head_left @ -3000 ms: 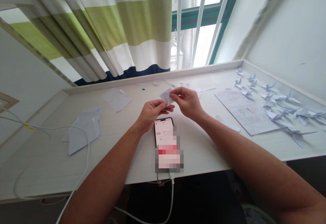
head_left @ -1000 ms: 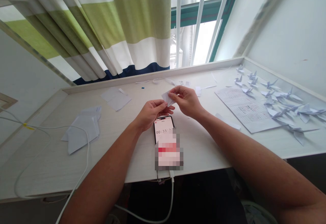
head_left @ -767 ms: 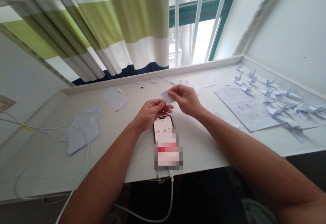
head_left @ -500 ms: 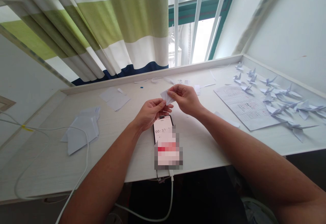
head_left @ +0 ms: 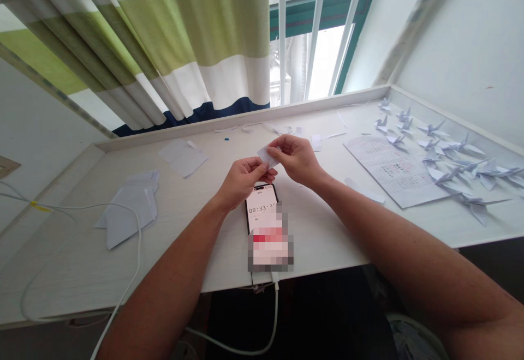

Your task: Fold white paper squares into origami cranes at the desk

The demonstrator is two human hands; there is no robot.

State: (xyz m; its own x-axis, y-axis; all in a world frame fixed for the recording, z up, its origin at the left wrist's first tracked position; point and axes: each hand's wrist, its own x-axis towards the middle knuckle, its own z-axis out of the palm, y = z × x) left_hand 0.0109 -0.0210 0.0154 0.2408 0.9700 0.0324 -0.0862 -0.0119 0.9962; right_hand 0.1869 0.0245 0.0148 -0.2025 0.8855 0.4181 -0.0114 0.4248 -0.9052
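Note:
A small folded piece of white paper is held above the white table, pinched between both hands. My left hand grips its lower edge with thumb and fingers closed. My right hand pinches its upper right part, fingers curled over it. Just below the hands lies a phone showing a running timer, with a cable leading off the table's front edge.
Several folded paper cranes lie at the right beside a printed sheet. Folded paper squares and flat sheets lie at the left. A white cable loops over the left side. Paper scraps lie near the window ledge.
The hands keep working the small paper in nearly the same spot; it looks more tightly folded than three seconds ago. The view has shifted slightly.

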